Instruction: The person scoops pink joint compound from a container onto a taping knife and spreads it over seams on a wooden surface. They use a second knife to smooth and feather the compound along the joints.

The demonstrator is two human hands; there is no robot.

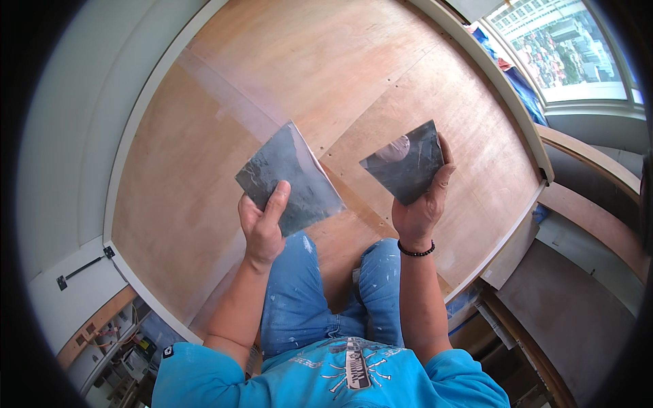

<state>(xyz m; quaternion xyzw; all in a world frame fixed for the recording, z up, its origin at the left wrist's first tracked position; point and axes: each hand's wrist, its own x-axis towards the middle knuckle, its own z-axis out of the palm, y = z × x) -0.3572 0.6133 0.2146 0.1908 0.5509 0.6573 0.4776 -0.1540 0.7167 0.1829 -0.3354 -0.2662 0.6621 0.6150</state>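
Note:
My left hand (262,228) grips a dark square putty plate (289,187), thumb on its upper face and fingers hidden beneath. Pale pinkish paste coats this plate's far right edge. A second, smaller-looking dark putty plate (408,170) is in my right hand (423,204), tilted, with my fingers around its right edge. On it sits a rounded pinkish lump of paste (394,149). The two plates are apart, both held over a wide plywood surface (306,75). A pale, pinkish smeared band (235,95) runs along a joint in the plywood.
Raised pale edging (139,129) borders the plywood. My legs in paint-spotted jeans (292,285) are at its near side. To the right are curved wooden boards (585,211) and a window (564,51). Wires and tools (139,347) lie lower left, beside a white panel (68,156).

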